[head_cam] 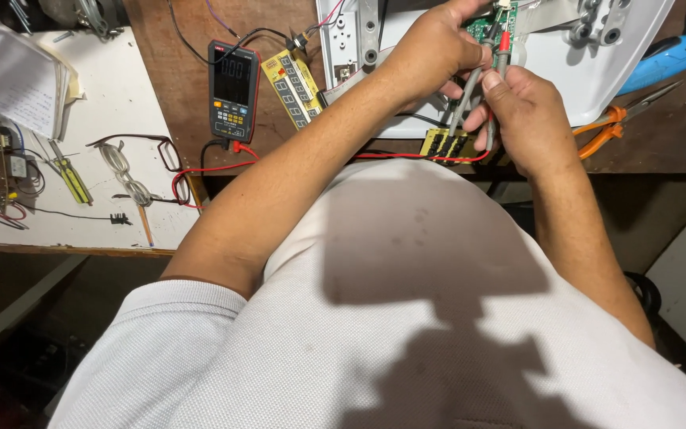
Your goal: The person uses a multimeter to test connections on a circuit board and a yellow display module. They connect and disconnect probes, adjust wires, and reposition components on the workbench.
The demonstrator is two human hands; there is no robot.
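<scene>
Green circuit board (pixel 482 25) under probing: left hand (pixel 430 52) grips grey probe (pixel 470 91), right hand (pixel 529 115) grips red-tipped probe (pixel 502 56). Next, judging: steady tips, glance at black multimeter (pixel 233 89).

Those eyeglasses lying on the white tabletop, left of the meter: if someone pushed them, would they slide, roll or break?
The eyeglasses lie flat with thin arms spread, so they would probably slide rather than roll. Their slim frame suggests little weight. The clear lenses look scratch-prone, and the red lead crossing beside them might snag.

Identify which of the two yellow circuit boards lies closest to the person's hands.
The yellow board at the bench edge, just below the right hand. The other yellow board lies beside the multimeter, well left of both hands.
</scene>
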